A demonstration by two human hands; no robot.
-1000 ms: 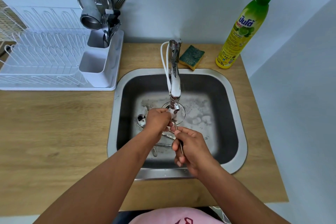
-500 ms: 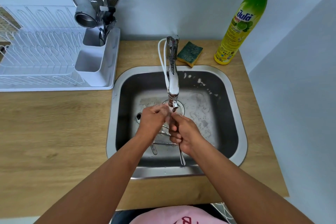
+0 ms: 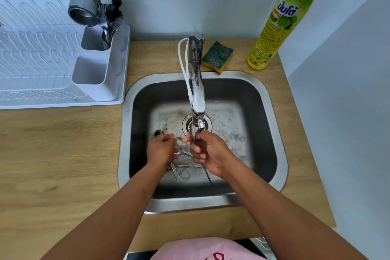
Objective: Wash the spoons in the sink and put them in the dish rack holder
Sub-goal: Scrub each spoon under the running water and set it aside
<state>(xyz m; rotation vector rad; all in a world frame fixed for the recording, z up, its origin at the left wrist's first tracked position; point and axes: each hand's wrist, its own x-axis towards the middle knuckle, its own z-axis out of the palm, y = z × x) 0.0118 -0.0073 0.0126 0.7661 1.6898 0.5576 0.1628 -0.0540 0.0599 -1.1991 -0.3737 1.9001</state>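
Observation:
Both my hands are over the steel sink (image 3: 274, 116), just under the faucet (image 3: 198, 95) outlet. My right hand (image 3: 210, 154) is closed around a spoon; its thin handle (image 3: 209, 177) sticks out below my palm. The spoon's bowl end (image 3: 181, 143) lies under the running water, and the fingers of my left hand (image 3: 159, 150) are pinched on it. Other spoons (image 3: 176, 172) lie on the sink floor beneath my hands, partly hidden. The white cutlery holder (image 3: 95, 76) stands at the dish rack's right end, its near compartment empty.
The white dish rack (image 3: 31, 59) sits on the wooden counter at the left. The holder's far compartment holds forks, spoons and a metal strainer (image 3: 84, 6). A green-and-yellow sponge (image 3: 218, 56) and a dish soap bottle (image 3: 280, 21) stand behind the sink.
My right hand has moved up and away from the sink's front edge, closing in on the left hand under the faucet outlet. The spoon went with it.

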